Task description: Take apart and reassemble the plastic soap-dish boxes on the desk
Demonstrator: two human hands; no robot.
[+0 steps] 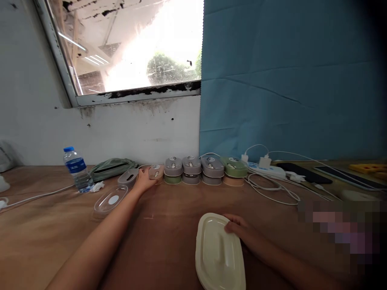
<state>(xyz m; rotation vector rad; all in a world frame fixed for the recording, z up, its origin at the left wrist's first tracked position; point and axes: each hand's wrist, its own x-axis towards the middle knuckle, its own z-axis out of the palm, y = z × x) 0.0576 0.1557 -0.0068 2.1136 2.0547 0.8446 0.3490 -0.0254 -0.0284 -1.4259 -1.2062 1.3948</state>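
My right hand (238,225) grips a cream oval lid (216,245) by its upper right edge, thumb on the face, and holds it tilted over the near part of the table. Far across the table, my left hand (145,180) is closed on the left side of a small pinkish lunch box (156,172) with a clear-looking top; some of its fingers are hidden. Just left of that hand lies a greyish container (128,176) with an oval opening. A clear oval lid (111,199) with a white round sticker rests nearer to me.
Several stacked lunch boxes in grey (212,167) and green (234,167) line the wall. At left stand a water bottle (77,169) and a green pouch (113,168). A power strip (266,171), loose cables (272,193) and dark phones (304,173) lie at right.
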